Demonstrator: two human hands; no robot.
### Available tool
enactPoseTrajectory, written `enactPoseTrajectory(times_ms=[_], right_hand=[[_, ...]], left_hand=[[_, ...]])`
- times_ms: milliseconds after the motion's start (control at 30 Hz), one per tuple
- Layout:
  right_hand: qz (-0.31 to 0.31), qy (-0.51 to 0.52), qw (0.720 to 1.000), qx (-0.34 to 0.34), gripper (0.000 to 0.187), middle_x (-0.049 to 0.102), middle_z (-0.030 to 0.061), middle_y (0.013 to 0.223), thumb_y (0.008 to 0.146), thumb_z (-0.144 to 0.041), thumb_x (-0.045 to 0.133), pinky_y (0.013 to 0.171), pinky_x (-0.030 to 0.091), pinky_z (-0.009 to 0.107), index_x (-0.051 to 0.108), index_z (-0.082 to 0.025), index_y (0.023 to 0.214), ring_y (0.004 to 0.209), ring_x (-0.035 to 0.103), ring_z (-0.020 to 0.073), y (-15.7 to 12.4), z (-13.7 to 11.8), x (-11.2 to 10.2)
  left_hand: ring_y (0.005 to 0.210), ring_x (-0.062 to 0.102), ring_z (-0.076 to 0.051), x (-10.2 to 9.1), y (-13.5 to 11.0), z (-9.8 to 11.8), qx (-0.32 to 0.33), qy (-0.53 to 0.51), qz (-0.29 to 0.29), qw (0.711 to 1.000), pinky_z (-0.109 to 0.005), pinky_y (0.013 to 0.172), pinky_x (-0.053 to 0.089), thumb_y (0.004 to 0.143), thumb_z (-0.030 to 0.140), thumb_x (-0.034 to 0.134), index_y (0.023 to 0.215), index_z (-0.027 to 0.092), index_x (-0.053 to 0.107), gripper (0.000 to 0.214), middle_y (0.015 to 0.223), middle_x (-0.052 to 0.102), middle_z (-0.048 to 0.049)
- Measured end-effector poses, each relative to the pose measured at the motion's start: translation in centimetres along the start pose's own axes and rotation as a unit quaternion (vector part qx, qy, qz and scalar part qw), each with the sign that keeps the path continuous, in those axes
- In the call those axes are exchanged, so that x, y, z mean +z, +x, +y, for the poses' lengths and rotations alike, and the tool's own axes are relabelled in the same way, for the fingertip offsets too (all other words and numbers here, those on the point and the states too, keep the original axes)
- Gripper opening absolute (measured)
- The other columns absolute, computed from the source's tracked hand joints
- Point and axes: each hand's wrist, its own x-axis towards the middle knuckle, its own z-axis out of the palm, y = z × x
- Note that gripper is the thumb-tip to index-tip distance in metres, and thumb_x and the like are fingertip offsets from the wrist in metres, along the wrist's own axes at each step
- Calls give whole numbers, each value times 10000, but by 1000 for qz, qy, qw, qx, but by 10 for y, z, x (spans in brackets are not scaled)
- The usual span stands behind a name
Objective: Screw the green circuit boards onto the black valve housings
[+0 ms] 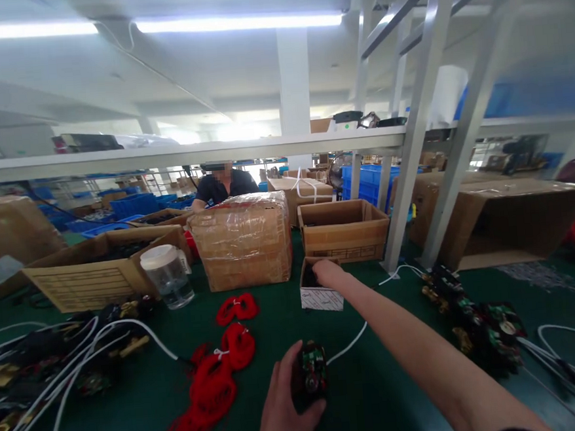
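Right fingers (320, 269) half-hidden in small box (321, 299), red wires (212, 386) cut off

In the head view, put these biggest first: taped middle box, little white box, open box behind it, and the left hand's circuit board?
1. Taped middle box
2. Open box
3. Little white box and circuit board: too alike to rank; circuit board looks nearer

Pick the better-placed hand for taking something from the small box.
Probably right: the right hand reaches into the small box, while the left hand is occupied holding the black circuit-board unit.
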Motion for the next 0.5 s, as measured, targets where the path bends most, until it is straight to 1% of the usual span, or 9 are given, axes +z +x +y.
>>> enactPoseTrajectory(times_ms=[133,233,300,400,467,500], right_hand=[[-13,-10,1000,18,299,629,93,1254,978,-337,651,910,568,446,621,-172,1225,1072,645,244,2,5,8],[9,0,1000,17,296,634,99,1241,976,-336,655,905,569,434,627,-164,1214,1062,649,240,0,6,8],[41,16,999,16,293,636,99,1238,973,-334,659,910,567,435,629,-162,1208,1066,648,242,-2,5,5],[111,60,992,21,283,639,95,1229,981,-339,647,910,566,441,631,-158,1198,1065,647,241,-10,7,-4],[154,99,983,27,267,659,84,1172,997,-355,621,866,581,414,635,-155,1174,998,665,218,-20,10,-7],[169,120,978,29,260,674,72,1118,1008,-364,604,822,592,386,636,-153,1157,931,677,197,-27,13,-7]], left_hand=[[1254,599,-299,0,1,2,-6,-1,5,1000,-441,1087,478,647,151,692,1443,326,467,845,1435,544,-62],[1236,611,-288,0,0,4,-2,0,0,1000,-424,1073,488,654,148,692,1446,309,467,838,1420,556,-65],[1220,621,-270,-1,-1,6,-3,1,3,1000,-410,1071,489,662,128,674,1447,303,464,831,1421,552,-63],[1243,602,-258,-2,-4,9,-3,5,5,1000,-399,1092,468,674,108,658,1444,300,466,817,1426,542,-58],[1262,588,-257,-2,-4,11,-4,7,0,1000,-397,1105,455,681,105,655,1447,299,461,814,1424,540,-59],[1264,587,-255,-2,-4,11,-6,6,-2,1000,-397,1106,455,682,102,654,1450,303,457,818,1420,540,-58]])
